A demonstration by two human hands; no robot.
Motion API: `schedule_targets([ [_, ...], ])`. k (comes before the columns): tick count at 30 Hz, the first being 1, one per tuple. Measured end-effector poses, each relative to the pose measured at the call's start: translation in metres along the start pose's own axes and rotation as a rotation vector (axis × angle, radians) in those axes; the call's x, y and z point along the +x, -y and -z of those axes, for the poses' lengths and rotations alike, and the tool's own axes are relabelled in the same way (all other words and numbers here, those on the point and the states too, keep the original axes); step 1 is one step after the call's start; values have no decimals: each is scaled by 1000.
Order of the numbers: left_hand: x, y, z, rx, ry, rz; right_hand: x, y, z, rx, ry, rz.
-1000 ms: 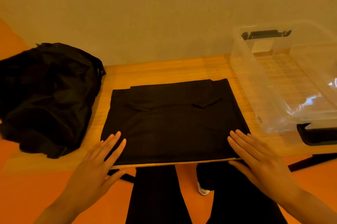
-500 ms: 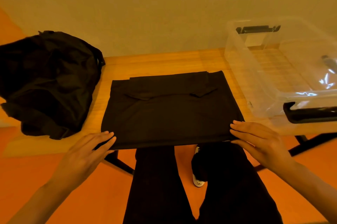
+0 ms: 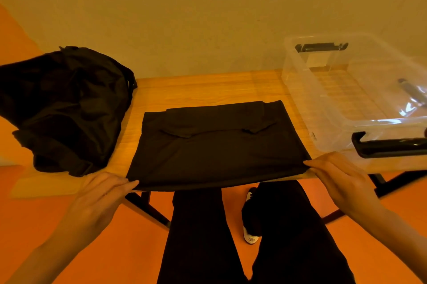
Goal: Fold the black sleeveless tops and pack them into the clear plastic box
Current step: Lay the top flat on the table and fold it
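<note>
A black sleeveless top (image 3: 215,145) lies folded into a flat rectangle on the wooden table (image 3: 208,87), its near edge at the table's front edge. My left hand (image 3: 97,203) pinches the near left corner of it. At the near right corner my right hand (image 3: 342,179) pinches the cloth, which is raised slightly with wrinkles running from it. The clear plastic box (image 3: 298,89) stands open at the right of the table, with nothing visible inside. A heap of black tops (image 3: 62,110) sits at the left end.
The box has black latch handles, one at its near end (image 3: 390,147) close to my right hand and one at the far end (image 3: 321,47). A plain wall stands behind the table. My legs (image 3: 198,226) and an orange floor lie below.
Both hands slid back from lying flat on the top's near part to its two near corners and took hold of them. The right corner has lifted a little.
</note>
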State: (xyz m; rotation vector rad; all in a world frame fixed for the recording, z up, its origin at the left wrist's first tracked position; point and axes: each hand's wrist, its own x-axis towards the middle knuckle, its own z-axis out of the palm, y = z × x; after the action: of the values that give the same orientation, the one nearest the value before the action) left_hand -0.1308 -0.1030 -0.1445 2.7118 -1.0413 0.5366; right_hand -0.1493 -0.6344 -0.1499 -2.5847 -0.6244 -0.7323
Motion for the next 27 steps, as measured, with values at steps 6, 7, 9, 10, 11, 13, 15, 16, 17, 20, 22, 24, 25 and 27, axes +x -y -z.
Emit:
schedule_targets([
  [6,37,-9,25,-250,-148,209,28,21,6,211,-9,-363],
  [7,44,-9,27,-276,-180,236,35,24,6,249,-16,-412],
  [9,60,-10,30,-320,-239,305,51,29,6,307,-53,-481],
  [10,66,-9,29,-342,-260,348,59,30,5,328,-89,-495],
  [11,73,-10,29,-364,-278,396,66,30,4,348,-126,-507],
  [13,85,-8,25,-375,-323,456,80,28,-2,374,-173,-542],
  [15,100,-6,21,-376,-342,516,92,26,-12,345,-183,-585],
  [16,107,-4,19,-372,-336,548,98,24,-18,316,-186,-598],
  [17,114,-1,15,-376,-320,587,104,23,-24,285,-194,-609],
  [20,134,11,-1,-369,-277,723,124,16,-43,226,-197,-682],
  [22,146,20,-11,-335,-243,777,134,7,-54,213,-151,-738],
  [24,155,27,-20,-288,-213,779,140,-5,-63,196,-113,-785],
  [25,157,30,-23,-266,-209,783,142,-10,-67,193,-109,-803],
  [27,160,35,-30,-238,-212,789,144,-21,-73,187,-115,-819],
])
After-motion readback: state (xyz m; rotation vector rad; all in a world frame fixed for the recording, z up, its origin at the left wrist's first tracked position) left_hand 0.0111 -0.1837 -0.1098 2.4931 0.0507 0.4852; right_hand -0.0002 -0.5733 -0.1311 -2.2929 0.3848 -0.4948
